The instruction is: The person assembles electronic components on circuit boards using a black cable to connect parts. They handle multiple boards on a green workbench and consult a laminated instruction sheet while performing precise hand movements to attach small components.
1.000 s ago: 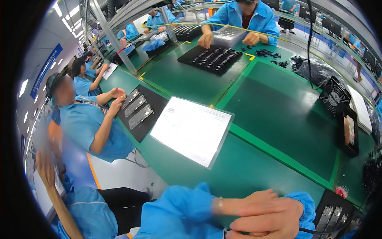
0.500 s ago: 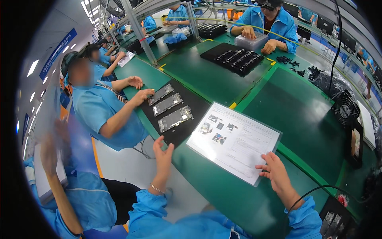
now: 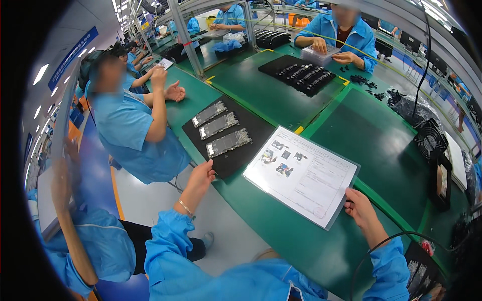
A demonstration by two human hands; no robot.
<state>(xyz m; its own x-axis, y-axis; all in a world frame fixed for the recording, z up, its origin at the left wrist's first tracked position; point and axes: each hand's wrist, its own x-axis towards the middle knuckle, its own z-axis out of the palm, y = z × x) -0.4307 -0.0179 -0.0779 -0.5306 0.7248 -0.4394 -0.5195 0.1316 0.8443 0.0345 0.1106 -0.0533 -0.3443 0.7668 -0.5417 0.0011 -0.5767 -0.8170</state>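
Observation:
My left hand is closed at the near edge of a black mat, its fingertips pinching the border. Three flat silver-and-dark device frames with circuit parts lie side by side on that mat. To the right, a laminated instruction sheet with small photos and printed text rests on the green bench. My right hand grips the sheet's right edge, with the thumb and fingers closed around it.
A co-worker stands at the left bench edge, hands raised; another works across the bench over a clear tray. A black tray of small parts lies far off. A black fan and a cable are at right.
My left hand has moved from open beside the mat to its edge and closed there. My right hand has closed on the sheet's right edge. The left co-worker's hands have lifted from the mat.

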